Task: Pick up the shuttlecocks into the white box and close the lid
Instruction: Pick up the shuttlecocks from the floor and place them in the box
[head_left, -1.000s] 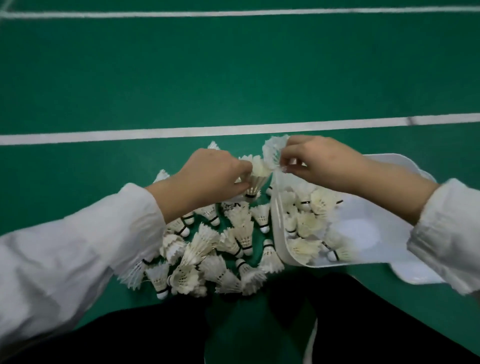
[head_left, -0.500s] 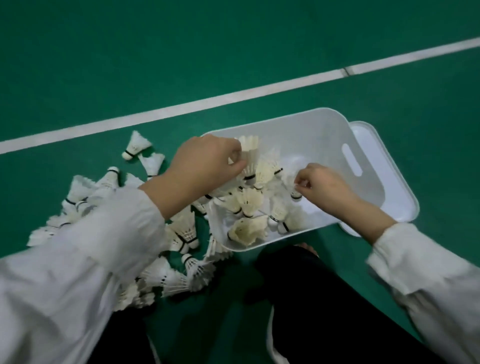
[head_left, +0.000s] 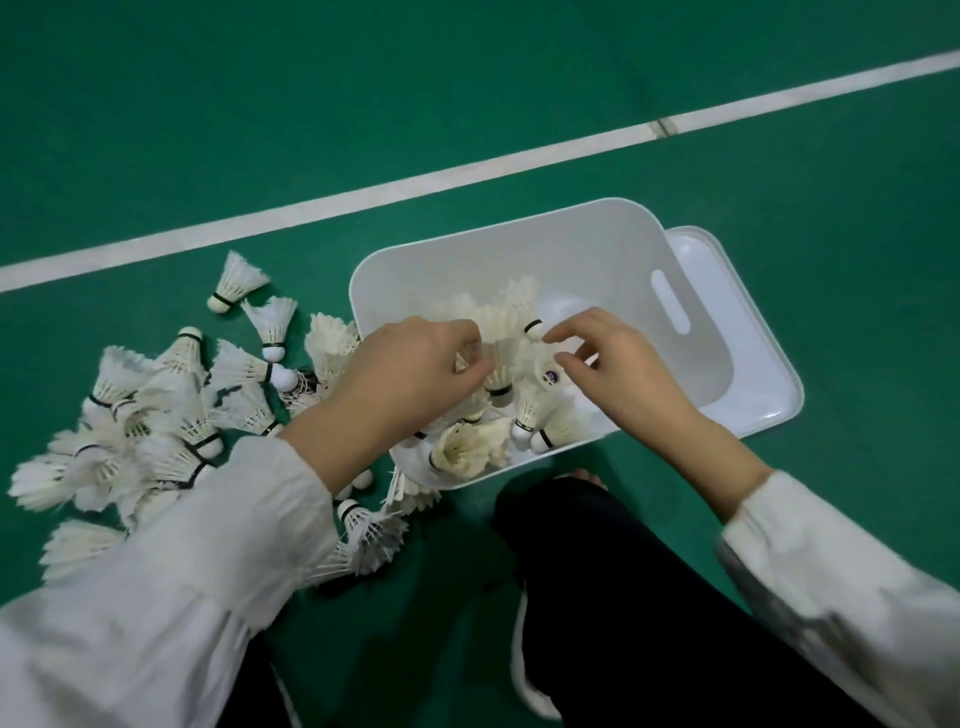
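Note:
The white box (head_left: 519, 228) stands open on the green floor, with several feather shuttlecocks (head_left: 470, 449) heaped in its near left end. Its white lid (head_left: 763, 374) lies under the box's right end and sticks out. My left hand (head_left: 410, 374) reaches over the box's left rim, fingers pinched on the feathers of an upright shuttlecock (head_left: 500, 353). My right hand (head_left: 623, 374) hovers over the heap with fingers spread, holding nothing. A loose pile of shuttlecocks (head_left: 171, 415) covers the floor left of the box, partly hidden by my left sleeve.
A white court line (head_left: 467, 174) crosses the floor beyond the box. My dark trouser legs (head_left: 623, 597) and a white shoe (head_left: 524, 675) sit just in front of the box.
Both hands came from above the pile into the box. My left hand carried a shuttlecock deeper inside. My right hand let go of its shuttlecock and spread its fingers.

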